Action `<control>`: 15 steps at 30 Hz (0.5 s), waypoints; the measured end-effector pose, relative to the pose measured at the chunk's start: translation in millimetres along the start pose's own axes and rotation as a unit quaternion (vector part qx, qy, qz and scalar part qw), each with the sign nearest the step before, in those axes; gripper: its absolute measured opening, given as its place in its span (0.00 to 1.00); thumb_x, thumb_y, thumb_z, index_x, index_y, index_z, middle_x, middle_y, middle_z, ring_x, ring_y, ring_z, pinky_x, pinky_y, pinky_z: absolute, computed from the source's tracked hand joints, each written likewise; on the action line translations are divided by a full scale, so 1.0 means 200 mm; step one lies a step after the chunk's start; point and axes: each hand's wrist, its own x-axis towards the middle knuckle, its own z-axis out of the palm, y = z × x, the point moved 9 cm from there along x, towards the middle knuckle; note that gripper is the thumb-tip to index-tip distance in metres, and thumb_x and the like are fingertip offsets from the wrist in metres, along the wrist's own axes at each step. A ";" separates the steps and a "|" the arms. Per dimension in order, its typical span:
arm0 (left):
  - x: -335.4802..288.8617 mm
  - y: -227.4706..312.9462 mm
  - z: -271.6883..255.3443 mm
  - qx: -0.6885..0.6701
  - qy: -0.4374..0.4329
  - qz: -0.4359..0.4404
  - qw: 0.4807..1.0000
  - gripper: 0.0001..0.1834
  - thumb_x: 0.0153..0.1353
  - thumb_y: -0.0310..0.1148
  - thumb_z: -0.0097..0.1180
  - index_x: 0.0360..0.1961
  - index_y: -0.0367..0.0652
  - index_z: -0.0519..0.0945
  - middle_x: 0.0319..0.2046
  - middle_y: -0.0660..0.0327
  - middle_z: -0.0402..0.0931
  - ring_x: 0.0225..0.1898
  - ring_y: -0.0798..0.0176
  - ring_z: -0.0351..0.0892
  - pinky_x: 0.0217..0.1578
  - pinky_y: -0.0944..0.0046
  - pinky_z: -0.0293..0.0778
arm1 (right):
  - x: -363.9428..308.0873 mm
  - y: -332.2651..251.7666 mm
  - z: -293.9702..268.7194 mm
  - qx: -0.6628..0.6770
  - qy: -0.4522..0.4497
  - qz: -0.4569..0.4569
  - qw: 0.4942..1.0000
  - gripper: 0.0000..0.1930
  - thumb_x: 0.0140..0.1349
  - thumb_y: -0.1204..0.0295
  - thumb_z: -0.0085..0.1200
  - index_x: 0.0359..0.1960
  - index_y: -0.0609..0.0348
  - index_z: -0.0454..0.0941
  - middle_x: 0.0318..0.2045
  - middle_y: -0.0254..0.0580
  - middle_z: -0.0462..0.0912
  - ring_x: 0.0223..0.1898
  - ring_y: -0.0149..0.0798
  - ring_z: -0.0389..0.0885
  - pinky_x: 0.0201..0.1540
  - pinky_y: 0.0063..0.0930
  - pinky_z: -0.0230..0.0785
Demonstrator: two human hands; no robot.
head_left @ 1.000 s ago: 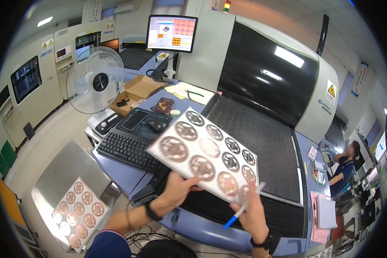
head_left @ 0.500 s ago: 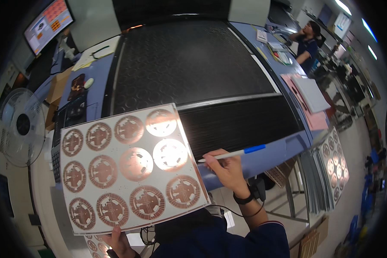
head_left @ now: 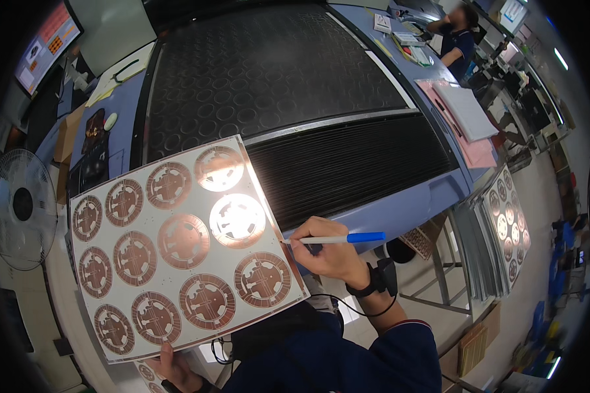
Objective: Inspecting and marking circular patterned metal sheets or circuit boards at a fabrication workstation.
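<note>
A white circuit board panel (head_left: pixel 184 243) with several round copper patterns is tilted before me, shining brightly near its upper right. My left hand (head_left: pixel 176 368) grips its lower edge, thumb on the face and the other fingers mostly hidden behind. In my right hand (head_left: pixel 331 252) is a white pen with a blue end (head_left: pixel 366 237), pinched between the fingers. The pen's tip is at the panel's right edge; whether it touches the board I cannot tell. A dark band with a small black device (head_left: pixel 381 278) and cable is on my right wrist.
Beyond the panel lies a blue-edged machine with a black textured bed (head_left: pixel 275 72) and ridged strip (head_left: pixel 347 167). More panels stand in a rack (head_left: pixel 482 245) at right. Papers (head_left: pixel 465 111) lie on the right ledge. A fan (head_left: pixel 23 203) and monitor (head_left: pixel 49 42) are left; a person sits far right.
My right hand has moved left, bringing the pen's tip to the panel's right edge. The panel appears farther left in view, and my head view has shifted.
</note>
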 end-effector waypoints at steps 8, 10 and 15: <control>0.02 0.03 0.04 0.008 -0.028 0.011 1.000 0.40 0.57 0.26 0.56 0.70 0.27 0.56 0.65 0.44 0.65 0.64 0.51 0.68 0.65 0.50 0.63 | -0.01 0.02 0.00 0.003 -0.009 0.004 1.000 0.04 0.55 0.75 0.61 0.26 0.61 0.79 0.21 0.42 0.80 0.21 0.40 0.78 0.24 0.31 0.67; 0.02 0.03 0.03 0.001 -0.008 0.019 1.000 0.39 0.57 0.25 0.56 0.70 0.28 0.56 0.65 0.44 0.65 0.64 0.51 0.68 0.65 0.50 0.62 | -0.01 0.00 0.00 0.003 0.000 -0.011 1.000 0.05 0.55 0.75 0.61 0.26 0.61 0.78 0.21 0.42 0.79 0.21 0.40 0.77 0.23 0.31 0.66; 0.01 0.04 0.03 -0.006 -0.002 0.031 0.999 0.40 0.57 0.24 0.56 0.70 0.29 0.56 0.65 0.45 0.65 0.63 0.51 0.68 0.65 0.50 0.63 | -0.03 0.02 -0.01 0.030 -0.014 0.014 0.999 0.03 0.53 0.78 0.61 0.25 0.61 0.79 0.22 0.40 0.80 0.20 0.36 0.77 0.23 0.27 0.67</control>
